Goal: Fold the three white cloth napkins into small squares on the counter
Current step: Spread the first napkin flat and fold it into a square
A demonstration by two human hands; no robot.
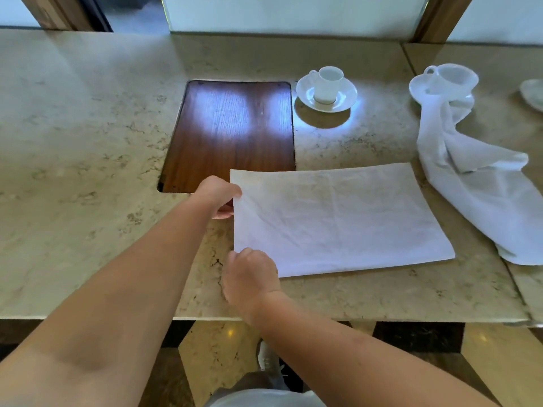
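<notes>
A white cloth napkin [338, 218] lies flat on the marble counter [88, 142] as a wide rectangle. My left hand [219, 195] pinches its left edge near the far left corner. At the near left corner my right hand [249, 277] grips the same edge. A second white napkin [470, 177] lies crumpled to the right, its upper end trailing up to a saucer. I see no third napkin.
A dark wooden inset panel [232, 133] sits in the counter behind the flat napkin. A white cup on a saucer [326, 88] stands behind, another cup and saucer [446, 80] at the far right. The counter's front edge runs below my right hand.
</notes>
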